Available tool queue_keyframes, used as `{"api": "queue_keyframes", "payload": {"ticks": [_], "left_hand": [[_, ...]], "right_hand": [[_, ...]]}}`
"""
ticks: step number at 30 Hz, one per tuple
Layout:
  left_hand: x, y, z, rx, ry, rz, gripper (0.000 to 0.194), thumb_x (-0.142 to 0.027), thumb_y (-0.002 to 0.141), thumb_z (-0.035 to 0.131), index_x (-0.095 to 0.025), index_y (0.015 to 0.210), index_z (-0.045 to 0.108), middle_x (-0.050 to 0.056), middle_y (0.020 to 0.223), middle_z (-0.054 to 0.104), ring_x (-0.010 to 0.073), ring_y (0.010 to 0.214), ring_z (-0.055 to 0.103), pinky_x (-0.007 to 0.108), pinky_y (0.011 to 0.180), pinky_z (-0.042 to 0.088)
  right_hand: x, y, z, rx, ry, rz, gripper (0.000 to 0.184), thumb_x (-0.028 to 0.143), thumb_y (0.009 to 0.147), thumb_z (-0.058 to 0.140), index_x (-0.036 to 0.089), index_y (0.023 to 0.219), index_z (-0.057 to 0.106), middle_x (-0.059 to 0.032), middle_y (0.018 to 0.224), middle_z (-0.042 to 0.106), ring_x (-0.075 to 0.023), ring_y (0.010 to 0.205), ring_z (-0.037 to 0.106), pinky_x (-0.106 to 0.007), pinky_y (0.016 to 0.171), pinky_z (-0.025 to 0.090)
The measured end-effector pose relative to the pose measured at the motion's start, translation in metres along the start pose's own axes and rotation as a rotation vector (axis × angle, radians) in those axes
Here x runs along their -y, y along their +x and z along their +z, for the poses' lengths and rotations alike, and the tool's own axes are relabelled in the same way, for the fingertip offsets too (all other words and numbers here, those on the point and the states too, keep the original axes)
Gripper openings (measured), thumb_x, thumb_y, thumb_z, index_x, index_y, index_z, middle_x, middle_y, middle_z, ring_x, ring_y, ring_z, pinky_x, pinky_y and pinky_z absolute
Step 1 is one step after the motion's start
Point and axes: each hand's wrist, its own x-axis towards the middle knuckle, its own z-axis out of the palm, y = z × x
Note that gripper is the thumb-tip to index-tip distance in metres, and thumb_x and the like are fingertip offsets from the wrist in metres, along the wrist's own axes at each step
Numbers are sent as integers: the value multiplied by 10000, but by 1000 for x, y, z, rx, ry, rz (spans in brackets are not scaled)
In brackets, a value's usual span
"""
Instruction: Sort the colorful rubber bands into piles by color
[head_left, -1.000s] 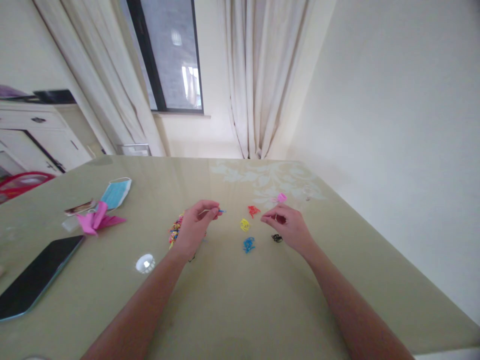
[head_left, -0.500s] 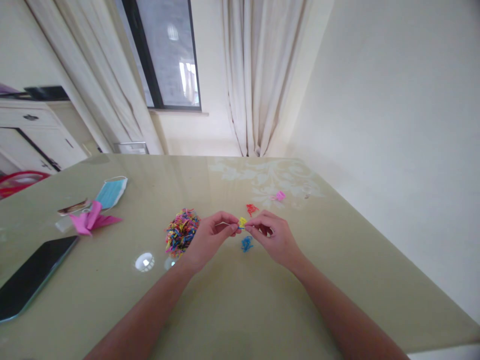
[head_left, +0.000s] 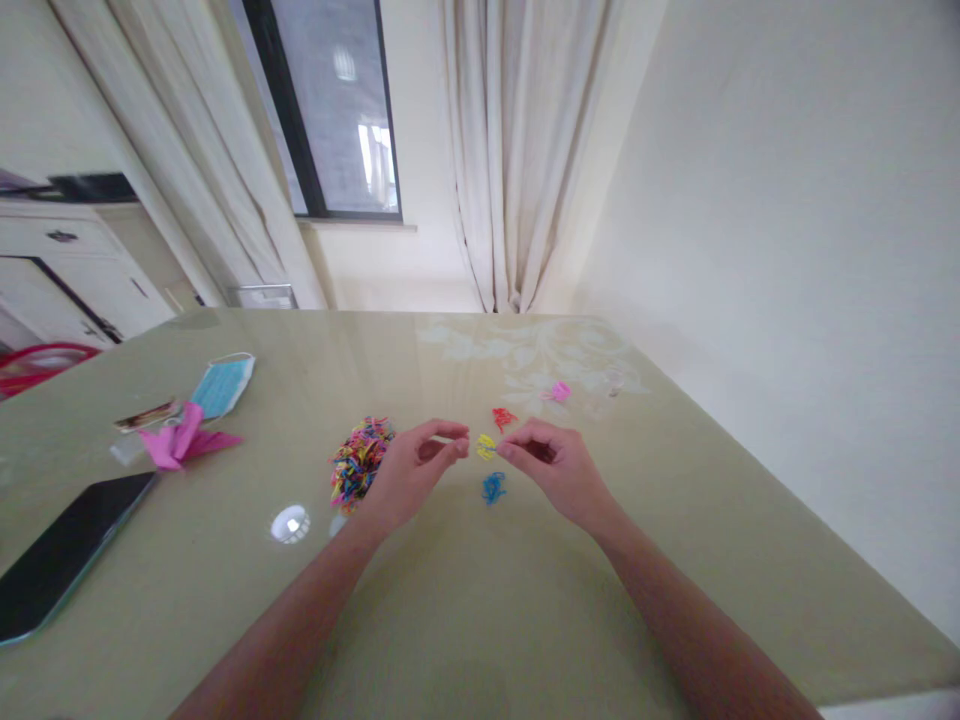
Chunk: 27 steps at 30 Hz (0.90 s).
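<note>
The table [head_left: 480,620] had a glossy, olive-beige top that ran from the near side to the foot of the far wall, with a pale floral pattern [head_left: 540,350] toward its far right part and a round, bright reflection [head_left: 290,523] on the near left. At its middle, the right hand [head_left: 559,468] pinched a thin bluish band [head_left: 491,449] between thumb and forefinger, just above the yellow pile [head_left: 485,441]. The left hand [head_left: 412,470] was released, its thumb and fingers parted, just left of that pile. A mixed heap [head_left: 358,462] of multicoloured bands lay left of the left hand, partly hidden behind it. The blue pile [head_left: 493,488] sat nearer than the yellow one, the red pile [head_left: 503,418] a little farther, and the pink pile [head_left: 559,391] farther still and to the right.

On the table's left side lay a black-screened phone [head_left: 75,550], a folded pink paper [head_left: 184,440] and, beyond it, a light blue face mask [head_left: 223,386]. Past the table, cream curtains [head_left: 517,150] hung on both sides of a dark-framed window [head_left: 341,110]. A white cabinet [head_left: 75,265] stood far left; a plain pale wall [head_left: 787,250] rose along the right.
</note>
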Motion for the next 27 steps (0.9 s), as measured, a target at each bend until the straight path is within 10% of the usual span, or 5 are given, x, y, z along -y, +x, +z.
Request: {"api": "queue_keyframes", "payload": {"ticks": [4,8,21,27], "left_hand": [[21,6,-25,-189,818,45,304,-348,1017,528,-213,1193,736,128,1306,737,334,1227,669,517,1096,480],[34,8,-42,-148,1159,-112,362,-363,1016,514,-173,1258,704,170,1379,685,373,1277,618,529,1063,482],[32,13,-45,-128,1120,-123,243,-250,971,518,-212,974,758,95,1054,763,316,1083,685,447,989,496],[34,15,-46,-266,951,-71,196,-224,937,565,-223,975,757,91,1028,795,301,1042,713,439,984,505]], "right_hand": [[9,-1,-12,-33,192,30,268,454,858,817,201,775,788,-3,688,668,-133,627,542,-275,598,434],[14,-4,-20,-62,300,-22,220,433,839,850,223,784,813,-6,702,675,-134,643,544,-277,609,438],[-15,1,-8,413,-361,102,118,218,866,763,206,763,819,-8,691,726,-146,639,591,-272,607,386],[-25,1,-4,395,-534,169,69,217,845,799,203,780,817,-28,751,752,-173,705,645,-276,642,401]]}}
